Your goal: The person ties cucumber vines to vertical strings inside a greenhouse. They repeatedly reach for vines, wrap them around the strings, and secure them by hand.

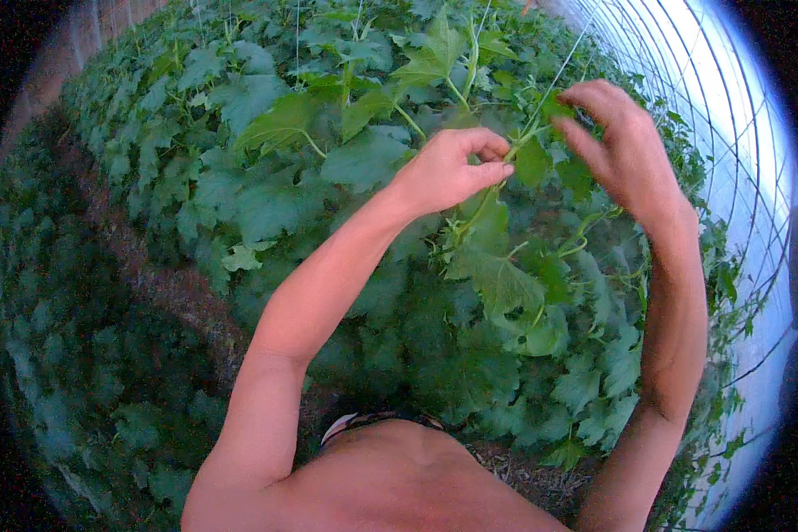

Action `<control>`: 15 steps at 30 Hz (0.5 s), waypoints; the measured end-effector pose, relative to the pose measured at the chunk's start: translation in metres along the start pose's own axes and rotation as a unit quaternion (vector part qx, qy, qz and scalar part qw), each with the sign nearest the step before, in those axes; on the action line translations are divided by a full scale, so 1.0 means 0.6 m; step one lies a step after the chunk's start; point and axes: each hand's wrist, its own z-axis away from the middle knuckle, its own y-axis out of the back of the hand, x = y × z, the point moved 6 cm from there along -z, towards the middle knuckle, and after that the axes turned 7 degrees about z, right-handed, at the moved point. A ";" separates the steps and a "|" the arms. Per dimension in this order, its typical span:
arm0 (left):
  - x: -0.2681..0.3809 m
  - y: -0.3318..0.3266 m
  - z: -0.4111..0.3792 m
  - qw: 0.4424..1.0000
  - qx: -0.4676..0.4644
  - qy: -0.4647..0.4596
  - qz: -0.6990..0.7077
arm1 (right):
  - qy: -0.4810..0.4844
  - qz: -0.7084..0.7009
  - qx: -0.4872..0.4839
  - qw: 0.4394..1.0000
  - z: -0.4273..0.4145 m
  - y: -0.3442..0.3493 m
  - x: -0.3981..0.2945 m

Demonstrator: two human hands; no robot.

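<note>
My left hand pinches the green stem of a climbing vine between thumb and fingers. A thin pale support string runs down to the vine just above that grip. To the right, my right hand is raised with thumb and fingers apart. Its fingertips are at a small green leaf; whether they touch it is unclear because of blur. Below my left hand hangs a broad lobed leaf, lit brighter than the foliage behind. Curling tendrils show beneath my right hand.
Dense leafy plants fill the row before me, with more support strings hanging among them. A dirt path runs along the left, beside another dark plant row. The greenhouse wall curves up on the right, crossed by dark ribs.
</note>
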 end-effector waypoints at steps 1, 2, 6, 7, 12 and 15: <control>0.000 0.001 -0.001 1.000 -0.001 -0.001 -0.004 | 0.010 0.020 -0.020 1.000 0.011 -0.009 -0.013; 0.001 0.002 -0.003 1.000 -0.001 -0.001 -0.008 | 0.007 0.050 -0.035 0.998 0.014 -0.015 -0.020; -0.006 0.011 -0.004 1.000 0.005 0.002 -0.001 | -0.003 0.156 -0.074 0.985 0.025 -0.038 -0.032; -0.006 0.012 -0.005 1.000 0.006 0.004 -0.012 | -0.001 0.181 -0.083 0.980 0.027 -0.041 -0.032; -0.003 0.017 -0.004 0.998 0.024 0.010 -0.049 | 0.015 0.176 -0.064 0.982 0.063 -0.048 -0.062; -0.008 0.012 -0.004 1.000 0.011 0.013 0.001 | -0.004 0.021 -0.032 0.999 0.081 -0.052 -0.065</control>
